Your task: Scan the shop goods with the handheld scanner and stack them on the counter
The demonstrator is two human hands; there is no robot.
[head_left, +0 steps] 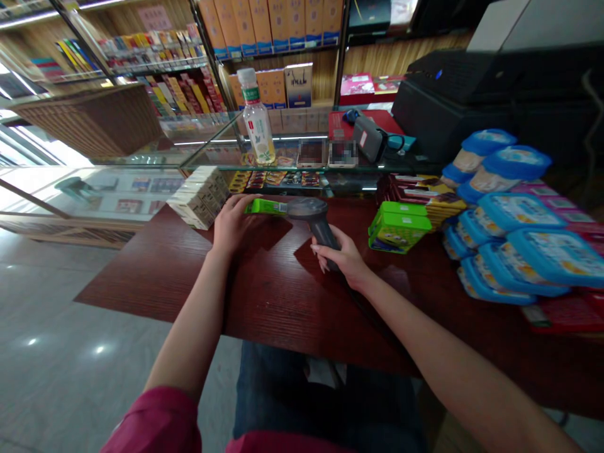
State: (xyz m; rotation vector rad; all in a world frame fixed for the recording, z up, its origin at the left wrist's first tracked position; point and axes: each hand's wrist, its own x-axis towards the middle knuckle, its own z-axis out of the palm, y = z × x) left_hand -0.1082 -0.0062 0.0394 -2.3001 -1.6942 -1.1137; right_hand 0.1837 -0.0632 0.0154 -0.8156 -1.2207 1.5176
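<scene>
My right hand (340,255) is wrapped round the handle of a dark grey barcode scanner (309,211). The scanner's head points left at a small green packet (267,206), whose barcode end faces it. My left hand (231,220) grips the other end of that packet just above the dark wooden table (274,296). Close beside my left hand stands a block of small white boxes (201,196). To the right of the scanner, two bright green boxes (399,226) stand side by side on the table. The fingertips of my left hand are partly hidden.
A drink bottle (258,119) stands on the glass counter (217,148) behind the table. Stacked blue-lidded containers (528,245) and brown-and-yellow packets (419,195) fill the right side. A wicker basket (89,119) sits at back left. The scanner's cable runs toward the table's front edge.
</scene>
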